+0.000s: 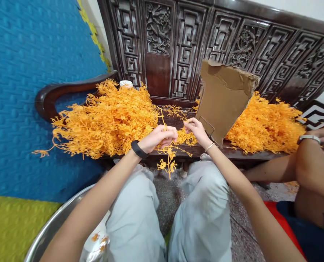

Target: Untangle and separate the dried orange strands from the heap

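My left hand (pixel 163 136), with a black band at the wrist, is closed around an orange plastic flower sprig (pixel 169 164). Its stem pokes out above my fingers, and small blossoms hang below them. Just to the right, my right hand (pixel 195 128) has thumb and fingers pinched together; what lies between the tips is too small to make out. Beneath both hands, loose orange pieces (pixel 186 138) lie on the dark wooden bench (pixel 162 159). A big heap of orange sprigs (pixel 118 118) rises beside my left hand.
A torn cardboard piece (pixel 223 98) stands upright right of my hands, a thin metal wire frame (pixel 207 126) at its base. Beyond it lies another orange heap (pixel 268 123). Another person's arm (pixel 309 145) is at far right. A metal basin (pixel 60 211) sits low on the left.
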Tool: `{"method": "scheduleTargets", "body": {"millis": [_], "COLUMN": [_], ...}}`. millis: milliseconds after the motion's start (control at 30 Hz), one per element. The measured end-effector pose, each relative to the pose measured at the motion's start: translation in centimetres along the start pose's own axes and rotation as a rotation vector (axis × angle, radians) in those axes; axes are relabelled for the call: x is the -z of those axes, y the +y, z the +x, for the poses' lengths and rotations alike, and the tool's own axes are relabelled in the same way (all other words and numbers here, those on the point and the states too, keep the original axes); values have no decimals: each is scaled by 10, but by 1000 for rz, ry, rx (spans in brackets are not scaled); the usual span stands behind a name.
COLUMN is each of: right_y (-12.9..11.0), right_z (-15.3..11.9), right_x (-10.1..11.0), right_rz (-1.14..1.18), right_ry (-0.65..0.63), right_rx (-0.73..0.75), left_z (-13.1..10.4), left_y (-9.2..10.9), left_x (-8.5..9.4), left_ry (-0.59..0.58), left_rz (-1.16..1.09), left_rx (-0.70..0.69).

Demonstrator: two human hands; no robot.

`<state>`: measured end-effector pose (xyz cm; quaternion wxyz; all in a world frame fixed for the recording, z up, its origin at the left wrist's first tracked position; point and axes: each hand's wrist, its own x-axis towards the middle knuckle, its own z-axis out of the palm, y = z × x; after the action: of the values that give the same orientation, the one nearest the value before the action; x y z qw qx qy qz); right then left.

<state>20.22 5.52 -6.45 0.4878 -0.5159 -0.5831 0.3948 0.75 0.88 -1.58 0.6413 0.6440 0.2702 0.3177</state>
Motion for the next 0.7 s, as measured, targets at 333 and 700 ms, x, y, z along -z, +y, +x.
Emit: {"method": "scheduleTargets", "body": {"millis": [333, 700], "right_y": [64, 68], "right_z": [32, 33], "right_x": [13, 10], "right_rz": [-544, -474], "right_ry": [191, 146], "right_rx": [-154, -167], "left_z": [5, 9], "left_y": [-5, -4], "left_x": [1, 2], "left_ry": [188, 346], "left_rz": [51, 67], "left_rx": [-3, -35]}}
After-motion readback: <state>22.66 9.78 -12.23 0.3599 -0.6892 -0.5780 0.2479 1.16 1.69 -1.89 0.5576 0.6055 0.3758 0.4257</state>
